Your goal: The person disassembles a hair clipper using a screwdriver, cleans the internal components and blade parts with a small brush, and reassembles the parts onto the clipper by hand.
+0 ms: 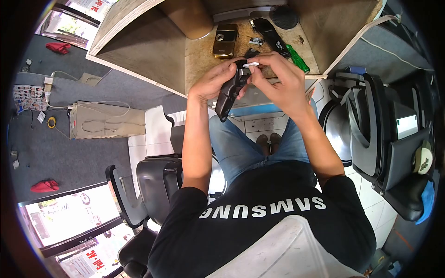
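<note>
In both hands (218, 81) (282, 81), black device (230, 95), top end hidden

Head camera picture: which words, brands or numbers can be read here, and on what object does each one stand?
"SAMSUNG": white letters on the black shirt.
Red lettering on the signs behind the window: too blurred to read.
White print on the black part lying on the workbench: too small to read.

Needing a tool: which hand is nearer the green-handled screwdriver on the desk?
Right: right hand just beside the green-handled screwdriver; left hand farther off, gripping a black device.
</note>
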A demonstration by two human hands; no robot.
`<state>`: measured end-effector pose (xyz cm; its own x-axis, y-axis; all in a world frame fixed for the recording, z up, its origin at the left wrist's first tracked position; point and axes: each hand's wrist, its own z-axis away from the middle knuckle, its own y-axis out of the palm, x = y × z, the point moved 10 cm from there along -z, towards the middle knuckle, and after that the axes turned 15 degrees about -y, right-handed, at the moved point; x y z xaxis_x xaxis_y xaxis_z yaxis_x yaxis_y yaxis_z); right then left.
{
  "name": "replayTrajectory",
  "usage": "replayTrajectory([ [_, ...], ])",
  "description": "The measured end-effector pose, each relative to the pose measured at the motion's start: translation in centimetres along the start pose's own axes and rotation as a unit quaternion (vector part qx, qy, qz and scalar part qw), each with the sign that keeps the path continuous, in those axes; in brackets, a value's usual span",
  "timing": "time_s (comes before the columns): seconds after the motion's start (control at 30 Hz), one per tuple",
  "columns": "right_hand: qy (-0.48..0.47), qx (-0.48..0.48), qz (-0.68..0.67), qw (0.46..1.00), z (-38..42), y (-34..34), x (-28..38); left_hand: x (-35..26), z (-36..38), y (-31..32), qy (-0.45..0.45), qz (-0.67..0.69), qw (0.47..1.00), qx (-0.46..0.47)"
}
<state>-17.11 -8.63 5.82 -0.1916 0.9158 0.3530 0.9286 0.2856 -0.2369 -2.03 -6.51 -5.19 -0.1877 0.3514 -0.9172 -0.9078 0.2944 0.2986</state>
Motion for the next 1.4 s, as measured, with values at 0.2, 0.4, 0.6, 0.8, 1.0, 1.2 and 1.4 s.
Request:
replayTrajectory([
  [0.2,0.017,-0.079,0.019,0.997,0.4,-1.8,0.5,-0.1,-0.1,0.3,0.0,0.001,1.0,0.024],
  [0.4,-0.023,-0.019,0.005,1.0,0.0,-0.6,1.0,-0.3,0.3,0.5,-0.01,0.016,1.0,-0.002],
  [0.6,0.002,-0.077,0.041,0.996,0.6,-1.9,1.0,-0.9,0.7,1.0,-0.025,0.007,0.999,-0.02],
  [0.8,-0.004,-0.018,-0.014,1.0,0.2,-0.4,1.1,-0.6,0.5,0.6,-0.029,-0.002,0.999,-0.025],
  [1.0,-0.007,-0.087,0.03,0.996,1.1,-1.8,1.1,-0.9,0.7,0.8,-0.025,0.012,0.999,-0.031],
  [1.2,-0.034,-0.047,0.003,0.998,0.3,-0.8,1.6,-0.8,0.5,0.6,-0.022,-0.003,0.999,-0.027],
  [1.4,0.031,-0.101,0.059,0.993,2.0,-2.3,1.0,-1.3,0.7,1.4,-0.016,-0.001,1.0,-0.01],
])
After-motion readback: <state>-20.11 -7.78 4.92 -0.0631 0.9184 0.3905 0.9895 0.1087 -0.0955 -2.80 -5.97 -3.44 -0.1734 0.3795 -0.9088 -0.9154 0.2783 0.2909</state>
